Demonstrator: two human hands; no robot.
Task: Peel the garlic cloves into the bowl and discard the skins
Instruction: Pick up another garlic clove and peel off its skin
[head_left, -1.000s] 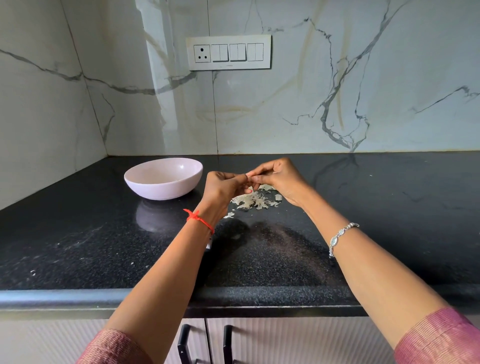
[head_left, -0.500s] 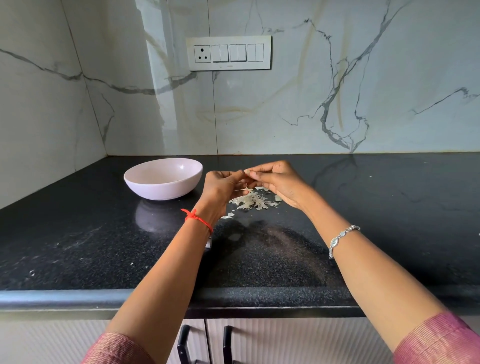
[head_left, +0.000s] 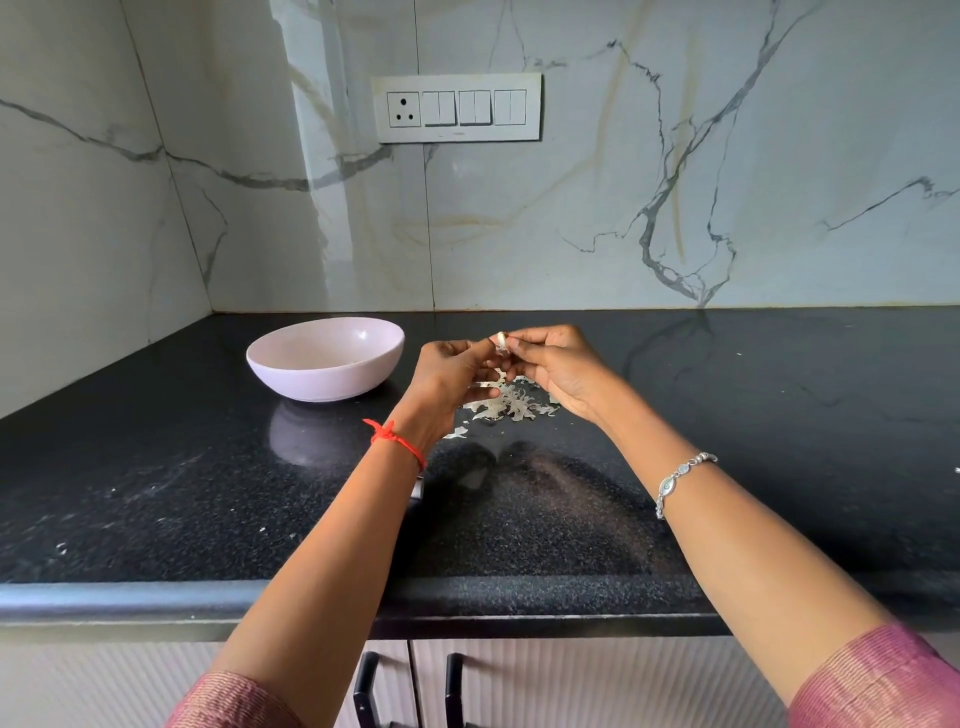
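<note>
We see both hands raised above the counter (head_left: 156, 493), fingertips meeting. Between them sits a clove (head_left: 501, 343), small and pale, at the very top of the two hands where thumbs and forefingers come together. The left hand (head_left: 452, 379) has its fingers curled in towards the palm and pinches the clove from its side. The right hand (head_left: 558, 371) pinches it from the other side, its forefinger lying along the top. How much skin is on the clove we cannot tell; it is too small.

Straight beneath the hands, a little towards the right one, skins (head_left: 511, 405) lie in a loose pale heap on the counter, with one stray flake just below the left wrist. The bowl (head_left: 291, 374) stands to the left of the left hand, near it but apart; we can make out no cloves inside.

The left wrist carries a red thread (head_left: 395, 439), the right forearm a bracelet (head_left: 680, 478). Beyond the hands, on the wall, is a switch plate (head_left: 457, 107).
</note>
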